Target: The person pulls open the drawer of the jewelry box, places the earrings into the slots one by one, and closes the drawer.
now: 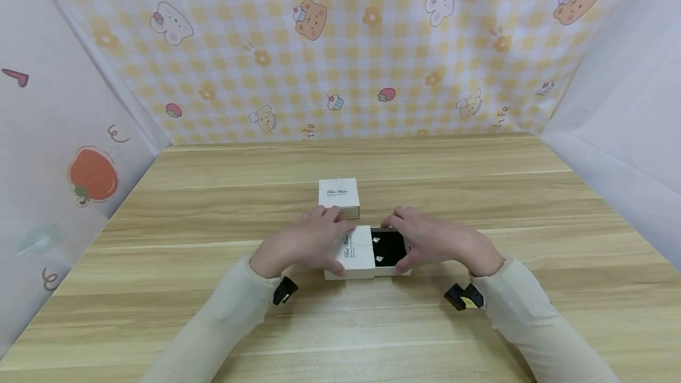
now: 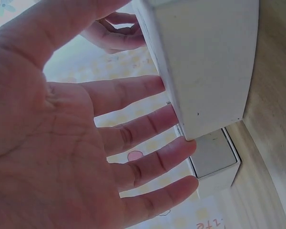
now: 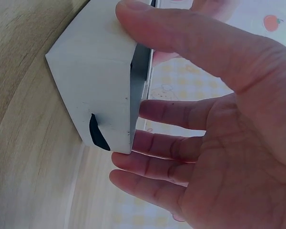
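Note:
A white drawer-style jewelry box lies on the table with its sleeve to the left and its drawer pulled partly out to the right. Inside the drawer is a black pad bearing two small shiny earrings. My left hand holds the sleeve, thumb at the near edge and fingers across the far part. The drawer's outer end is held by my right hand, its thumb on the near wall and fingers at the far wall. A dark tab shows on the drawer's end face in the right wrist view.
A second white box, closed and printed with dark lettering, stands just behind the sleeve, close to the left fingers. The wooden table meets a yellow checked cloth at the back and pale cloth at both sides.

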`<act>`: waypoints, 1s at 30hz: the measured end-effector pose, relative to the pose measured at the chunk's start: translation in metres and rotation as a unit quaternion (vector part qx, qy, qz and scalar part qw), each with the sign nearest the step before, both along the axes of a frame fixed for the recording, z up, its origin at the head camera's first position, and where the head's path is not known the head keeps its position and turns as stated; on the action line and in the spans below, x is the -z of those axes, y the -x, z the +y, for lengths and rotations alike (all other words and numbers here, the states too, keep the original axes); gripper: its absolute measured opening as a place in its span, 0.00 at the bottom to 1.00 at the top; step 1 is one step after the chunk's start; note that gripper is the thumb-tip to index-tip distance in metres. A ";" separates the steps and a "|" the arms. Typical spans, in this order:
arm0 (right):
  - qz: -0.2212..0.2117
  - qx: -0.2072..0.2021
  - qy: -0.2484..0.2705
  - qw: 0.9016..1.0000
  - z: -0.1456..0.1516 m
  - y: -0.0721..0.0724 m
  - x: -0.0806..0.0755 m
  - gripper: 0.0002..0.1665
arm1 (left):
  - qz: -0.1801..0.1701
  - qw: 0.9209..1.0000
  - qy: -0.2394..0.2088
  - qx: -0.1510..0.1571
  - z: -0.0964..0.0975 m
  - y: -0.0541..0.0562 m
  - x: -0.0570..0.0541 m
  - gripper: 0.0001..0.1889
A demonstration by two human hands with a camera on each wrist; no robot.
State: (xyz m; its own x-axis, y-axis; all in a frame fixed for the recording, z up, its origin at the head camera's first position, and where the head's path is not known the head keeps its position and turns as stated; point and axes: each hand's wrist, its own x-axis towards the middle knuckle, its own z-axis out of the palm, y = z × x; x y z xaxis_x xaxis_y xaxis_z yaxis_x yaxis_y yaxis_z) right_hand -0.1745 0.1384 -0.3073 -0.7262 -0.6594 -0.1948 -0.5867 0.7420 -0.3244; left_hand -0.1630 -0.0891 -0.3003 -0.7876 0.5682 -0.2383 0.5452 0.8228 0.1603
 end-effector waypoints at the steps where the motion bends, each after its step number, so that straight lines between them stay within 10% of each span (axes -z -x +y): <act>1: 0.001 -0.001 0.000 1.000 0.000 0.000 0.000 0.44 | -0.002 1.000 -0.001 0.000 0.000 0.000 0.000 0.43; 30: 0.000 -0.012 -0.001 1.000 -0.005 0.000 0.001 0.45 | -0.012 1.000 -0.010 -0.002 0.000 0.001 0.000 0.44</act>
State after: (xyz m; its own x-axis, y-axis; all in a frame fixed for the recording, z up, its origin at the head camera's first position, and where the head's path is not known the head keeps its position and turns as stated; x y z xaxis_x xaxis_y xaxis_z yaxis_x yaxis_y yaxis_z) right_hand -0.1747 0.1337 -0.3087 -0.7098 -0.6769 -0.1950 -0.6052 0.7276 -0.3230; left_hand -0.1641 -0.0891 -0.2999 -0.7848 0.5693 -0.2449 0.5371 0.8219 0.1896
